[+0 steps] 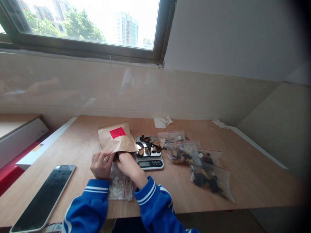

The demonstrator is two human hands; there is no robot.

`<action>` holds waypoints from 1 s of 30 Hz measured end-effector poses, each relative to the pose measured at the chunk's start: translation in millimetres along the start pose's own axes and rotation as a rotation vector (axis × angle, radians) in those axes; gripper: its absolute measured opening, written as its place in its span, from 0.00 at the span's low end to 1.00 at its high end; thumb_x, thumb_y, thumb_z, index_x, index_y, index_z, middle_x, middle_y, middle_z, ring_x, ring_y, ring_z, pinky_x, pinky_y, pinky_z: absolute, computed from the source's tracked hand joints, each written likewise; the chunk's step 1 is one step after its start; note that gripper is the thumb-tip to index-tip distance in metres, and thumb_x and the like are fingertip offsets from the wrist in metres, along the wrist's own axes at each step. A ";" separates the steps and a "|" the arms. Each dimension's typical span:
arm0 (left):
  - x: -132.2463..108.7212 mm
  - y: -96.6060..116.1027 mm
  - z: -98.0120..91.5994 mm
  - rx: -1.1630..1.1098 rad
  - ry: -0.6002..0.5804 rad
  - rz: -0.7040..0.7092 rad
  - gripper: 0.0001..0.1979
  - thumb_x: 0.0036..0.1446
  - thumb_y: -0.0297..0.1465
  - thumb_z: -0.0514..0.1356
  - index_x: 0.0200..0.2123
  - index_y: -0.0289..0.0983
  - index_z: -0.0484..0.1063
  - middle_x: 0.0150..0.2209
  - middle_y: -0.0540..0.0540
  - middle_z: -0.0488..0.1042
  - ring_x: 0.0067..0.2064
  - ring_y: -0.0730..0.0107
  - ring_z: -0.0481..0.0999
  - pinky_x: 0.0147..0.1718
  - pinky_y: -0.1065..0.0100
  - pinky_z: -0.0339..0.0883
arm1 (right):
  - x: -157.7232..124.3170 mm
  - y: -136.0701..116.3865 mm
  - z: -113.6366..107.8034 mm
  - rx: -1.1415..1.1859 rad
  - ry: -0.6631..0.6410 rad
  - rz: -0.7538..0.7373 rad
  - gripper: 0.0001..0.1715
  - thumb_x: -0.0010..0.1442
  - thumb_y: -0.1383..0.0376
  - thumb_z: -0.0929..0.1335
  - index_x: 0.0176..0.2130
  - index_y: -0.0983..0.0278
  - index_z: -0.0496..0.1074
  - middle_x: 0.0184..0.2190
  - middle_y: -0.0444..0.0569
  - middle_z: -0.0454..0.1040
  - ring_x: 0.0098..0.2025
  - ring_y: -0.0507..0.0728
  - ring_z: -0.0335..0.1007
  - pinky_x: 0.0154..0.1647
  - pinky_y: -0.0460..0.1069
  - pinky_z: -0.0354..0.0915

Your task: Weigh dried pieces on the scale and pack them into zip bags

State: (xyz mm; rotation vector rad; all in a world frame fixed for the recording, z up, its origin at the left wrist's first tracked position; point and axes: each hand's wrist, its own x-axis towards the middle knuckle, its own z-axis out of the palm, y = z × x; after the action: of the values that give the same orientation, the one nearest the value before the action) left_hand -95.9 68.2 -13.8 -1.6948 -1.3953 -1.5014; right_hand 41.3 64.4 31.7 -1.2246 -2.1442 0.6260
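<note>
A kraft paper bag (117, 137) with a red label lies tilted just above the desk, its mouth facing me. My left hand (102, 165) grips the bag's lower edge. My right hand (125, 163) has its fingers at the bag's mouth, partly hidden inside, and what they touch cannot be seen. To the right stands a digital kitchen scale (149, 163), its metal pan heaped with dark curled pieces of dried peel (148, 145). Below my hands lies a clear plastic bag (120, 187) of small whitish items.
Several zip-top plastic bags (207, 178) of dark dried pieces lie right of the scale on the wooden desk (80, 152). A smartphone (43, 197) lies at the left. Crumpled white paper (165, 121) sits near the tiled wall, below a window.
</note>
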 end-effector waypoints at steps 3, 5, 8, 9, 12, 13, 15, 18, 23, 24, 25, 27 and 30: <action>0.3 0.3 0.5 0.001 -0.002 0.001 0.04 0.51 0.33 0.64 0.28 0.39 0.73 0.24 0.48 0.70 0.29 0.68 0.66 0.31 0.69 0.62 | -7.1 0.4 -5.0 0.002 -0.002 -0.010 0.17 0.60 0.73 0.61 0.48 0.68 0.69 0.44 0.57 0.74 0.47 0.60 0.70 0.48 0.51 0.65; 0.0 0.1 0.9 0.001 -0.003 0.008 0.04 0.51 0.33 0.64 0.28 0.39 0.73 0.24 0.48 0.70 0.29 0.68 0.66 0.31 0.69 0.62 | -10.8 1.4 -3.9 0.031 0.027 -0.009 0.18 0.60 0.74 0.61 0.49 0.67 0.68 0.45 0.57 0.73 0.48 0.60 0.68 0.49 0.52 0.64; -0.7 -0.9 1.2 0.007 -0.012 -0.002 0.04 0.51 0.33 0.64 0.29 0.39 0.74 0.25 0.48 0.70 0.29 0.68 0.66 0.32 0.68 0.62 | -19.7 1.6 -0.3 0.115 0.094 -0.004 0.18 0.60 0.74 0.61 0.49 0.65 0.68 0.46 0.54 0.72 0.50 0.58 0.67 0.50 0.51 0.64; -0.8 -1.2 1.3 0.011 -0.017 -0.008 0.04 0.51 0.33 0.64 0.29 0.39 0.74 0.25 0.48 0.71 0.29 0.68 0.67 0.32 0.68 0.62 | -24.6 1.1 -0.3 0.152 0.116 -0.007 0.17 0.60 0.74 0.62 0.48 0.64 0.69 0.45 0.53 0.72 0.49 0.58 0.67 0.50 0.51 0.64; -0.4 -1.5 1.3 0.032 -0.028 -0.027 0.05 0.52 0.33 0.63 0.29 0.38 0.74 0.25 0.48 0.71 0.30 0.69 0.66 0.31 0.69 0.61 | -44.7 0.2 -10.0 0.326 0.144 -0.047 0.16 0.60 0.72 0.63 0.47 0.61 0.70 0.44 0.49 0.73 0.47 0.56 0.67 0.50 0.50 0.64; -0.2 -1.4 1.3 0.044 -0.025 -0.036 0.05 0.52 0.34 0.63 0.29 0.38 0.74 0.25 0.48 0.71 0.30 0.69 0.66 0.31 0.69 0.61 | -52.1 1.2 -17.1 0.396 0.130 -0.059 0.16 0.60 0.71 0.64 0.48 0.60 0.70 0.44 0.47 0.73 0.46 0.55 0.68 0.48 0.48 0.64; 0.1 -1.4 1.7 0.072 -0.007 -0.055 0.06 0.52 0.35 0.63 0.29 0.38 0.74 0.25 0.48 0.71 0.30 0.68 0.66 0.31 0.69 0.61 | -64.4 7.1 -37.1 0.511 0.101 -0.049 0.18 0.59 0.68 0.66 0.50 0.58 0.70 0.44 0.45 0.74 0.41 0.53 0.70 0.43 0.46 0.66; -0.5 -2.1 2.7 0.109 0.002 -0.095 0.07 0.52 0.36 0.63 0.30 0.38 0.75 0.26 0.47 0.71 0.31 0.67 0.66 0.32 0.68 0.61 | -70.0 26.2 -74.7 0.530 0.232 0.028 0.19 0.59 0.66 0.66 0.51 0.59 0.68 0.43 0.45 0.73 0.38 0.52 0.69 0.38 0.46 0.66; -1.4 -3.4 3.4 0.130 -0.023 -0.167 0.09 0.53 0.38 0.62 0.30 0.38 0.75 0.27 0.47 0.71 0.32 0.66 0.67 0.34 0.67 0.61 | -42.7 66.3 -115.4 0.371 0.331 0.042 0.18 0.59 0.67 0.63 0.50 0.61 0.68 0.41 0.47 0.72 0.37 0.52 0.67 0.38 0.47 0.64; -0.9 -3.4 3.0 0.143 -0.010 -0.177 0.10 0.53 0.39 0.61 0.30 0.38 0.75 0.27 0.47 0.71 0.32 0.66 0.67 0.34 0.67 0.61 | -34.9 72.4 -116.8 0.338 0.323 0.049 0.19 0.59 0.66 0.63 0.50 0.61 0.67 0.41 0.47 0.72 0.36 0.52 0.67 0.38 0.47 0.65; -0.1 -3.4 2.4 0.159 0.012 -0.192 0.10 0.54 0.39 0.61 0.30 0.38 0.75 0.27 0.46 0.71 0.33 0.66 0.67 0.34 0.67 0.61 | -27.3 77.5 -116.3 0.299 0.314 0.057 0.19 0.58 0.66 0.63 0.50 0.61 0.67 0.41 0.47 0.72 0.36 0.52 0.67 0.39 0.48 0.65; 1.8 -3.1 1.1 0.183 0.060 -0.237 0.11 0.55 0.39 0.60 0.30 0.37 0.74 0.28 0.46 0.71 0.33 0.66 0.67 0.33 0.67 0.60 | -14.2 84.6 -111.4 0.198 0.283 0.069 0.20 0.57 0.66 0.64 0.50 0.62 0.66 0.41 0.49 0.72 0.37 0.54 0.67 0.41 0.50 0.64; 4.3 -2.5 -0.4 0.186 0.094 -0.306 0.12 0.56 0.39 0.59 0.31 0.37 0.73 0.28 0.46 0.71 0.33 0.66 0.67 0.34 0.67 0.60 | -2.1 89.6 -101.6 0.023 0.203 0.062 0.18 0.56 0.70 0.64 0.48 0.64 0.67 0.41 0.50 0.72 0.41 0.56 0.67 0.44 0.52 0.63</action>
State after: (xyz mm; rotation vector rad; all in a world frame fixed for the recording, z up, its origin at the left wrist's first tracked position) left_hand -98.9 70.4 -10.3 -1.3275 -1.7439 -1.5299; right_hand 165.9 115.5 46.1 -1.2891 -1.9330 0.5268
